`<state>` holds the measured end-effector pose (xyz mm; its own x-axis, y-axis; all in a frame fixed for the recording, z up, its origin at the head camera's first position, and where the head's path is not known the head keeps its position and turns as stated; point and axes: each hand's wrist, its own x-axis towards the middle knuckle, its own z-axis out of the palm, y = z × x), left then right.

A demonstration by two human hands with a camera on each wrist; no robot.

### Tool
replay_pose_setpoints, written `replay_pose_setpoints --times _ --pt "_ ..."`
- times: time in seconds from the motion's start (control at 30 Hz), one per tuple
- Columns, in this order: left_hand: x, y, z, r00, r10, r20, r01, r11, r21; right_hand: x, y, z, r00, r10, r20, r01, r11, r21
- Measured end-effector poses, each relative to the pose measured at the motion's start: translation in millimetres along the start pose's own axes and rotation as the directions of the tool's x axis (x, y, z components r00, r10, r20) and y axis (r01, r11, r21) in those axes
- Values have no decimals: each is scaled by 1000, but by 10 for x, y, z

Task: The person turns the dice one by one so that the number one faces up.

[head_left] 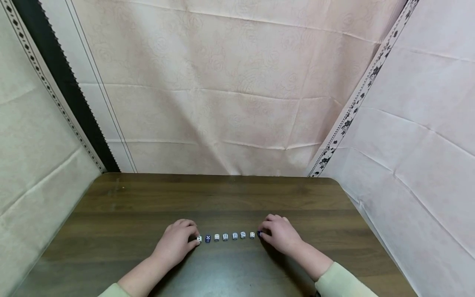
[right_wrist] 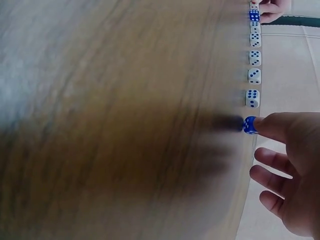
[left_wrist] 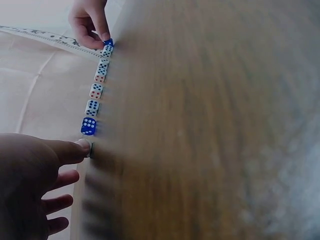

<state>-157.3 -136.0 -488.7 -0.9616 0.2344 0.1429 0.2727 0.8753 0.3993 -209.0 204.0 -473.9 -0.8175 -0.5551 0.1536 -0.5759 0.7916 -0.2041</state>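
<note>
A straight row of small dice runs across the wooden table point(head_left: 222, 198). At its left end my left hand point(head_left: 177, 239) pinches a white die point(head_left: 199, 239) between thumb and fingers; in the left wrist view the thumb covers most of that die. Just beside it sits a blue die point(head_left: 208, 239) with white pips. Several white dice point(head_left: 234, 236) follow with small gaps between them. My right hand point(head_left: 280, 233) pinches another blue die point(right_wrist: 249, 125) at the right end, its thumb on the near face. The remaining fingers of both hands are loosely bent.
Pale cloth point(head_left: 230, 103) hangs behind the table's far edge, with more cloth point(head_left: 415, 123) along the right and left sides. A dark strip point(head_left: 74, 90) shows at the back left. The row lies across the table's middle, between the two hands.
</note>
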Motion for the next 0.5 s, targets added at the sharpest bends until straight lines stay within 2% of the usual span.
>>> replay_pose_setpoints --times 0.5 --pt "-2 16 -14 1000 -2 1 2 1000 -1 0 -30 -8 999 31 28 -31 999 -10"
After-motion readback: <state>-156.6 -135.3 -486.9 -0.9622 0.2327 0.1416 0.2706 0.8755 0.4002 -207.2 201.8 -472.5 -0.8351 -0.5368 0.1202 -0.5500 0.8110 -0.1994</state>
